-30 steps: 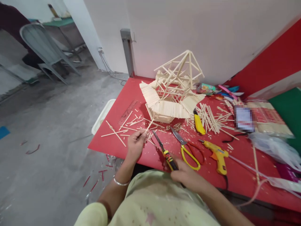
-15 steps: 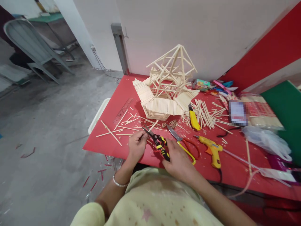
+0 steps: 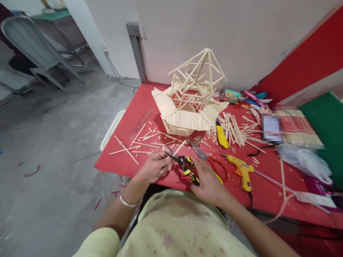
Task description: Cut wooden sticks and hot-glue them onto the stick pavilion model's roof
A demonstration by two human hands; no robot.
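My right hand (image 3: 207, 180) is wrapped round the black and yellow handles of a pair of cutting snips (image 3: 183, 165), whose blades stand apart and point left. Between those blades runs a thin wooden stick (image 3: 179, 148), slanting up and to the right. My left hand (image 3: 157, 167) pinches the stick's lower end, close to the blade tips. Beyond both hands stands a model house (image 3: 187, 121) built of wooden sticks, with an open-frame roof. Short cut sticks (image 3: 146, 145) lie scattered in front of it on the red tabletop (image 3: 118, 160).
Right of my right hand lie red-and-yellow-handled scissors (image 3: 199, 151), a yellow glue gun (image 3: 242, 171) with its cord, and a yellow utility knife (image 3: 222, 135). Farther right are loose sticks (image 3: 233, 130) and a plastic bag (image 3: 304, 160). A clear ruler (image 3: 139, 125) lies left.
The snips and my right hand have shifted slightly right and down. My left hand has turned, its fingers now curled more, and the stick has moved right with them.
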